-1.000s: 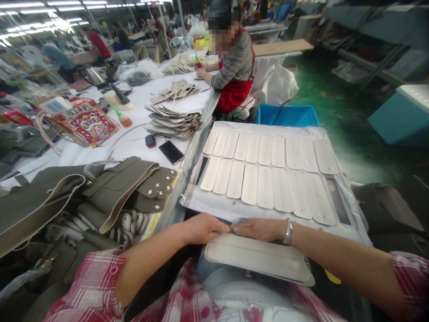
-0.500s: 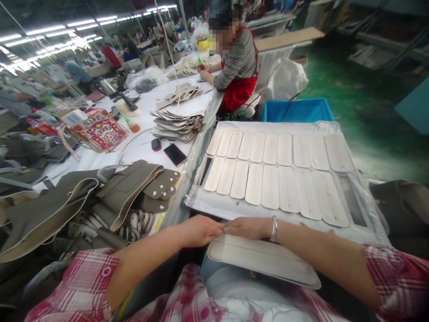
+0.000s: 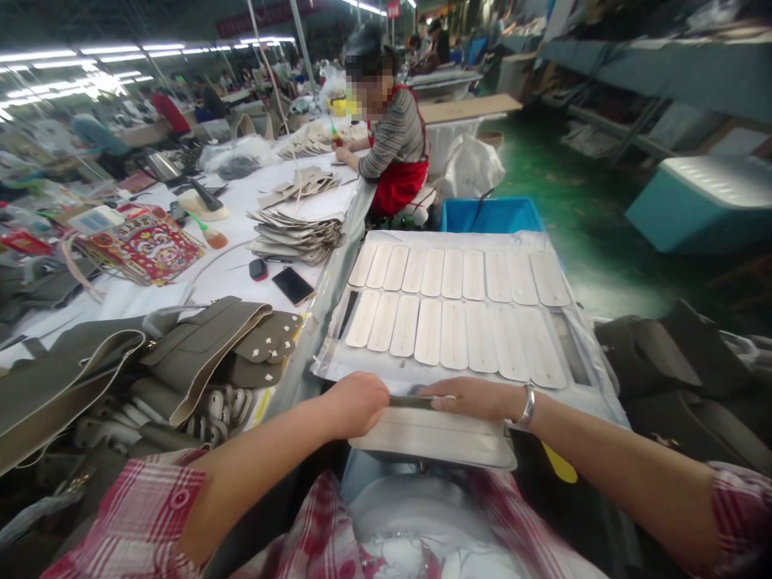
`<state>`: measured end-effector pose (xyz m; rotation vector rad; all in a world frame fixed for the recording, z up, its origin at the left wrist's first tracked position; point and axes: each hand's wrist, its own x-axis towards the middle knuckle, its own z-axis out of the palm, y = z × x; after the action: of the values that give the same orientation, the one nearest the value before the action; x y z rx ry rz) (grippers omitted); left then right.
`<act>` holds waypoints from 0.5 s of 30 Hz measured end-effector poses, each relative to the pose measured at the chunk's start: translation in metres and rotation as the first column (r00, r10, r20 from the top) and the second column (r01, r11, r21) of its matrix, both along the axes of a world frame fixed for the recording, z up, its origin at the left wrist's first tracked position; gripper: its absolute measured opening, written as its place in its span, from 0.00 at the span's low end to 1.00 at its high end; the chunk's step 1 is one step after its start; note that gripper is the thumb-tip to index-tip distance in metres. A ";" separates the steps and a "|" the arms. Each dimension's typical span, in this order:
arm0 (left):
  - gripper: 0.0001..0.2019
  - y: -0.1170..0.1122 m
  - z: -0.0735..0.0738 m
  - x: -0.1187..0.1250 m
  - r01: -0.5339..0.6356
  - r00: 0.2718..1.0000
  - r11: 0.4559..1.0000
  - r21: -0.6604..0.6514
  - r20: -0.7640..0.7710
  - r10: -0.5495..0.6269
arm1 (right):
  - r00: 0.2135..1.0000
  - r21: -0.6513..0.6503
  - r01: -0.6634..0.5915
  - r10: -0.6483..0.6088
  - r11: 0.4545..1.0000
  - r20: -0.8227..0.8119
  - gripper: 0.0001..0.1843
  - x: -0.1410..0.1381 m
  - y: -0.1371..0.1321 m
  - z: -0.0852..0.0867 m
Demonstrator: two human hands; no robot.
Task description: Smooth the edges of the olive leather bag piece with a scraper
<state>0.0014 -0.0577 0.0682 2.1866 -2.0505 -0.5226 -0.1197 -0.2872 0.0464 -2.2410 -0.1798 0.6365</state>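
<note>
My left hand (image 3: 355, 402) curls around the flap's (image 3: 434, 434) far edge; my right hand (image 3: 476, 398) lies flat on it (strips (image 3: 452, 310) just beyond my fingertips).

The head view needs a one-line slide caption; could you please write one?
Both hands, left and right, press a pale flap on the lap, before a board of cream strips.

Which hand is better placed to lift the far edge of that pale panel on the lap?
Probably the left hand: it is curled at the far edge of the pale panel, by a thin dark strip. The right hand lies flat along that edge, fingers extended, pressing rather than gripping.
</note>
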 end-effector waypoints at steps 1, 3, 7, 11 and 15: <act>0.06 -0.004 0.000 -0.010 0.002 1.000 1.000 -0.028 -0.022 -0.002 | 0.992 -0.048 0.073 -0.068 0.996 0.103 0.23 -0.011 -0.001 0.003; 0.07 -0.011 -0.004 -0.033 0.006 0.995 0.995 -0.095 -0.102 -0.016 | 0.925 -0.093 0.225 -0.182 0.970 0.332 0.22 -0.043 -0.002 0.009; 0.08 -0.020 -0.019 -0.078 -0.043 0.976 0.984 -0.174 -0.216 0.005 | 0.787 -0.065 0.421 -0.328 0.905 0.522 0.16 -0.115 0.009 0.003; 0.10 -0.023 -0.033 -0.104 -0.159 0.976 0.958 -0.240 -0.185 0.115 | 0.705 -0.046 0.505 -0.381 0.862 0.598 0.07 -0.153 0.026 -0.029; 0.05 -0.023 -0.041 -0.113 -0.217 0.971 0.929 -0.299 -0.166 0.173 | 0.584 -0.001 0.585 -0.421 0.811 0.694 0.07 -0.158 0.035 -0.052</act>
<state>-0.1119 -0.0804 0.0277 2.0690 -1.6875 -0.2893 -0.2772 -0.2525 -0.0057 -2.4894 0.2092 -0.5235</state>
